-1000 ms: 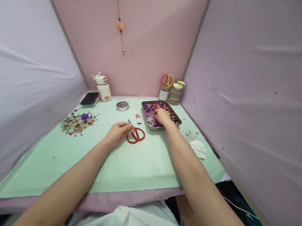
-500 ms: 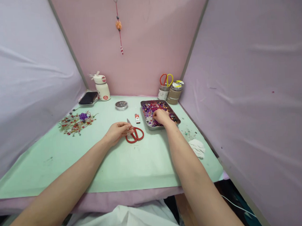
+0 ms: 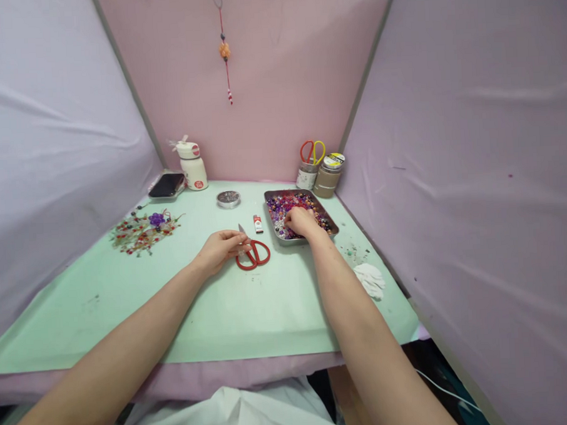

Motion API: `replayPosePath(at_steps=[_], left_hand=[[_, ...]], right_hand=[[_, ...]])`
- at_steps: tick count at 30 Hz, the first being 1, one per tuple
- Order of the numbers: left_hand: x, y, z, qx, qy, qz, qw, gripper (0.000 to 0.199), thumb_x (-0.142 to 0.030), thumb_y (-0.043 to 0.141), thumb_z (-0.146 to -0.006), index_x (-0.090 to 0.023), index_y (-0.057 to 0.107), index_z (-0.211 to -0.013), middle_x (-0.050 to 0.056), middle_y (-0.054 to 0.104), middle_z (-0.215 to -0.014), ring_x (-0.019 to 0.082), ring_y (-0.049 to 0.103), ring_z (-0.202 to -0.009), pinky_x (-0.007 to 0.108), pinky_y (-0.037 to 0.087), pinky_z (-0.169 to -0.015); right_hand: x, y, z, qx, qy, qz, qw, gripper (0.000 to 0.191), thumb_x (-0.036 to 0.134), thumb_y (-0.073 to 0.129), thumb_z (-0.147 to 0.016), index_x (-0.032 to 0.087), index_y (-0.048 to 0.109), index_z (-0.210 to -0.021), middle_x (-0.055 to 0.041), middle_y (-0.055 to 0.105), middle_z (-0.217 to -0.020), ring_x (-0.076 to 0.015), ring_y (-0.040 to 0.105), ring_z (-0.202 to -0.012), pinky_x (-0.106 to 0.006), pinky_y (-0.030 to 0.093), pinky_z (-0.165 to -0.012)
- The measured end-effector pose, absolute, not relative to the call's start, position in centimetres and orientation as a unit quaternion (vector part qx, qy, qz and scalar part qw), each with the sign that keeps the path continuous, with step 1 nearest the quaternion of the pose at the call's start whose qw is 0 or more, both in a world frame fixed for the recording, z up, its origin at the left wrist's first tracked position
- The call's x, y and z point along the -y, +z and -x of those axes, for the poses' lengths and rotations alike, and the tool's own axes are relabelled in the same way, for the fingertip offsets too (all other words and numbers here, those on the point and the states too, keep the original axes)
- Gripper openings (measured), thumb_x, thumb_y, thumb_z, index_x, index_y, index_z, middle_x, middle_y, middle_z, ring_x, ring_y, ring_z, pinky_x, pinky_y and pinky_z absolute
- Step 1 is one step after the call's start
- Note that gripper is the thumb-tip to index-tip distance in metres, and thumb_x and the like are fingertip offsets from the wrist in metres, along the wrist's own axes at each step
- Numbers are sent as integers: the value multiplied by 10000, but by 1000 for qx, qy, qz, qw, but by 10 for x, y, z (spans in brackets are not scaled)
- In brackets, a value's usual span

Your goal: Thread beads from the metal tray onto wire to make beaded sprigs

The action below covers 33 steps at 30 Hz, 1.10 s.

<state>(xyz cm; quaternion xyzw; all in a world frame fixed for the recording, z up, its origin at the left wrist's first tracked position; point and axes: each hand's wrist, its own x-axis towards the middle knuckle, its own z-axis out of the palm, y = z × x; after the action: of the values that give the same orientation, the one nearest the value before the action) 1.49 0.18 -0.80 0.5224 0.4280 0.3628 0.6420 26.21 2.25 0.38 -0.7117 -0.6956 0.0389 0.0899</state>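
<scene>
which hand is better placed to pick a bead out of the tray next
Right, most likely: the right hand has its fingers down at the beads in the metal tray, while the left hand is outside it, by the red-handled scissors.

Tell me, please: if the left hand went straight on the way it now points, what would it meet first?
Most likely the red-handled scissors, right in front of the left hand. Depth is unclear in this one view: the hand may already touch them, or pass just above.
</scene>
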Motion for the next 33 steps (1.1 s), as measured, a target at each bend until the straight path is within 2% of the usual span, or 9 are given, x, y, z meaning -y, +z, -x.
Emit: replayPosePath(at_steps=[10,15,18,22,25,27,30,33], left_hand=[[-1,-8,-15,-420,368,-522,644,298,-369,790,-627,-133,671,-763,79,699,-807,159,664,-706,301,511,-743],[0,-7,-15,-427,369,-516,644,314,-378,795,-615,-131,664,-757,97,702,-776,186,672,-714,318,510,-736],[0,-4,-15,-433,370,-508,646,340,-388,808,-589,-132,661,-756,108,706,-787,197,675,-712,323,505,-714],[0,-4,-14,-433,380,-500,646,334,-392,807,-586,-135,664,-745,114,707,-827,201,677,-724,325,506,-716],[-1,-5,-13,-410,390,-510,648,321,-392,802,-599,-138,673,-748,105,702,-811,197,671,-719,335,507,-741],[-2,-6,-12,-384,398,-520,651,317,-392,798,-607,-139,679,-757,94,697,-805,189,666,-721,340,502,-763],[-1,-5,-10,-348,405,-537,653,315,-403,786,-621,-144,685,-768,76,688,-777,178,652,-710,339,494,-758],[0,-3,-9,-328,405,-553,651,316,-415,774,-633,-145,691,-775,73,682,-769,177,642,-709,334,488,-733]], right_hand=[[-25,-2,-263,694,48,713,88,180,145,556,-745,206,724,-765,-92,723,-895,-217,625,-892,-349,363,-855],[-26,-4,-263,688,32,718,104,152,174,562,-760,212,704,-798,-83,715,-934,-219,612,-923,-338,364,-856],[-25,-1,-263,680,-4,714,163,179,174,519,-774,193,674,-860,-89,703,-946,-214,605,-923,-328,372,-847],[-22,9,-251,677,-3,669,307,201,167,487,-755,182,646,-877,-63,693,-886,-190,599,-856,-300,401,-810],[-18,13,-230,685,75,586,426,208,165,482,-734,179,653,-853,-48,691,-874,-168,599,-811,-282,432,-782],[-15,12,-213,673,168,533,485,176,226,509,-742,179,662,-816,-39,693,-826,-164,605,-758,-289,457,-756],[-11,6,-191,632,322,470,526,164,300,612,-694,185,667,-798,-27,699,-794,-169,630,-746,-297,484,-732],[-8,0,-179,598,419,428,533,184,318,665,-670,192,669,-805,-20,702,-791,-164,641,-745,-285,486,-684]])
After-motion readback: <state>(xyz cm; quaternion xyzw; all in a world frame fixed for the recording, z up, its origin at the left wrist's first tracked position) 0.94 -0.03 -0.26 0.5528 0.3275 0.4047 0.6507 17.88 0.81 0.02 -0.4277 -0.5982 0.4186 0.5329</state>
